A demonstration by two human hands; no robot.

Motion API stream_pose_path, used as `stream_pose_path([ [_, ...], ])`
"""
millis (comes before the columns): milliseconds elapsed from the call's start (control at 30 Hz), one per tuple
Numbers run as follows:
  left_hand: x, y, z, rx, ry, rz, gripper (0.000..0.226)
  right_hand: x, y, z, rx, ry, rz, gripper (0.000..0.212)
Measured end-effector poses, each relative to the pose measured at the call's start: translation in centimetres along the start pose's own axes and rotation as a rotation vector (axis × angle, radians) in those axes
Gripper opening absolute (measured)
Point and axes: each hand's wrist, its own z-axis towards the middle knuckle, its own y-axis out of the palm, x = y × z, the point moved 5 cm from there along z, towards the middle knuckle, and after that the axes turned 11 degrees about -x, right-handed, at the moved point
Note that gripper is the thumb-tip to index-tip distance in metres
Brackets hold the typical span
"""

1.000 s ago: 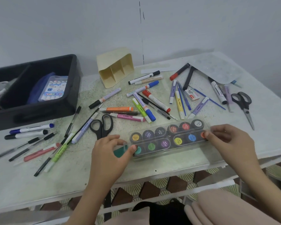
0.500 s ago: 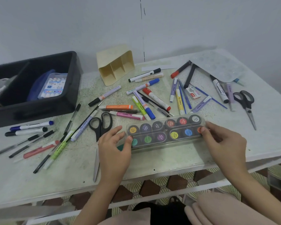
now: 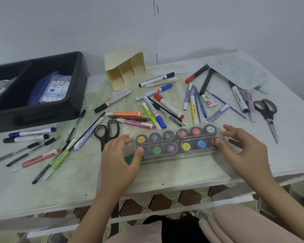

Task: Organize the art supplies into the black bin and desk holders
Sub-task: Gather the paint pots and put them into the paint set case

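Lying crosswise in front of the person, the paint box point(image 3: 177, 142) sits on the table point(image 3: 165, 174) near its front edge, with its long axis running left to right. One hand is at each short end. The left hand point(image 3: 119, 163) has its thumb on the lid at the near left corner and its fingers reaching fairly straight past that end. The right hand point(image 3: 244, 151) rests its thumb on the lid over the orange pot, fingers spread and loose beyond the right end. Neither hand looks clamped on the box. The black bin point(image 3: 42, 113) stands well apart, to the left and further back, so the left hand is nearer to it. Black scissors point(image 3: 106, 132) and loose pens lie in between, so the box probably needs lifting over them, not sliding.
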Motion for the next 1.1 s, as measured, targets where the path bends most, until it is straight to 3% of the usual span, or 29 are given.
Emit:
stream_pose_path([
  [100, 0.0, 0.5, 0.3, -0.214, 0.054, 0.017, 0.096, 0.0, -0.4, 1.3, -0.148, -0.025, -0.031, 0.028],
  [167, 0.5, 0.8, 0.7, -0.278, 0.133, 0.085, 0.108, -0.4, -0.1, 2.0, -0.308, -0.107, -0.124, 0.051],
  [267, 0.8, 1.4, 1.5, -0.327, 0.174, 0.153, 0.113, -1.1, 1.0, 2.9, -0.521, -0.223, -0.288, 0.077],
  [467, 1.0, 1.6, 2.4, -0.329, 0.204, 0.079, 0.095, -2.1, 3.2, 4.3, -0.669, -0.417, -0.577, 0.101],
  [700, 1.5, 1.1, 1.0, -0.215, 0.288, 0.119, 0.086, -3.6, 3.9, 4.9, -0.757, -0.564, -0.676, 0.104],
  [933, 2.1, 0.7, 0.3, -0.175, 0.314, 0.069, 0.085, -4.4, 3.9, 6.3, -0.996, -0.446, -0.634, 0.104],
  [1000, 2.2, 0.5, 0.1, -0.181, 0.325, 0.06, 0.084, -4.7, 4.0, 7.1, -1.083, -0.389, -0.564, 0.09],
  [1100, 2.5, -0.2, -0.1, -0.181, 0.33, 0.015, 0.083, -5.6, 4.2, 7.8, -1.291, -0.312, -0.263, 0.076],
])
